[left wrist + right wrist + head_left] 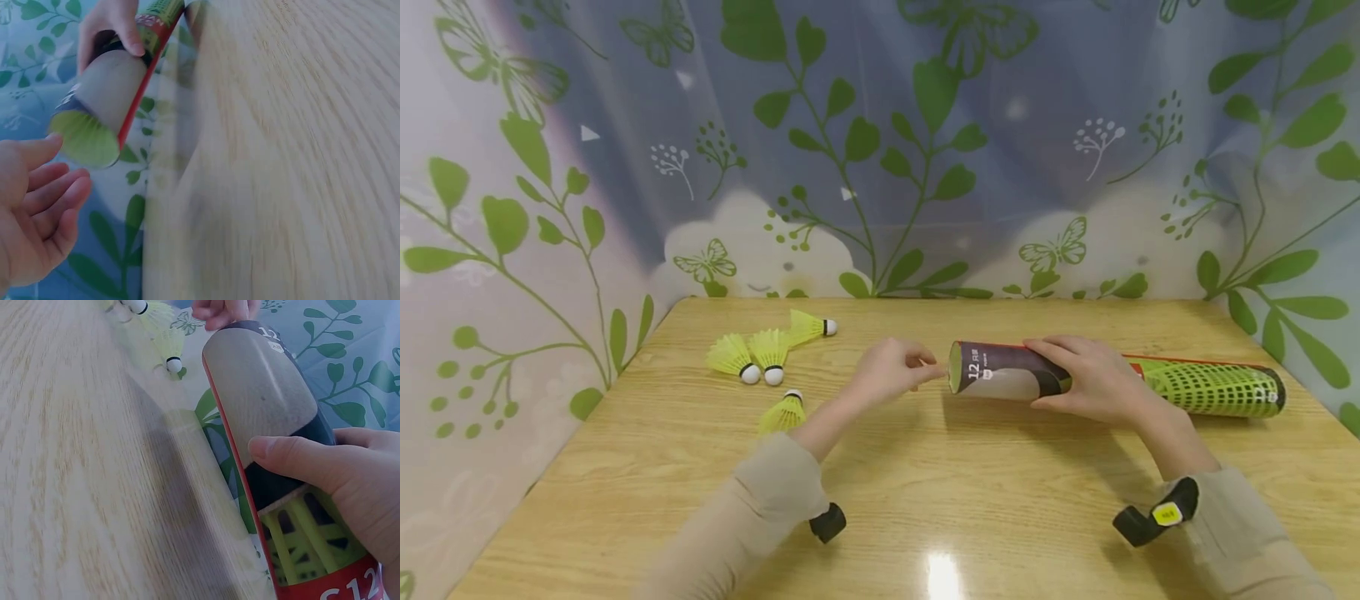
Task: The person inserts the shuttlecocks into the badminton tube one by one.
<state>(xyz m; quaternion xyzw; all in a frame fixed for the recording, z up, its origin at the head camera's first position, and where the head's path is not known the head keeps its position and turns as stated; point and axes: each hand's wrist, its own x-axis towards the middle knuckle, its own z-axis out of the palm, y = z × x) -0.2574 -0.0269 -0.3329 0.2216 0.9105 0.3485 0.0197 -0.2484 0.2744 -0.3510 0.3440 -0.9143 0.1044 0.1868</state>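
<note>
The tube (1206, 389) stretches crosswise over the right half of the counter (962, 492), its mouth facing left, and there's the right-hand grip (1093, 379) wrapped round its middle! Inside that mouth sits an inner shuttlecock (84, 140). Just left of the opening, the left-hand grip (891, 367). Now over to the far left: the left shuttlecock (728, 354) and the middle shuttlecock (769, 352) side by side, the back shuttlecock (807, 327) behind them and to the right. The front shuttlecock (783, 414) lies nearer, partly behind the left forearm (831, 425). At the rear, the curtain (880, 167), running along both sides too.
</note>
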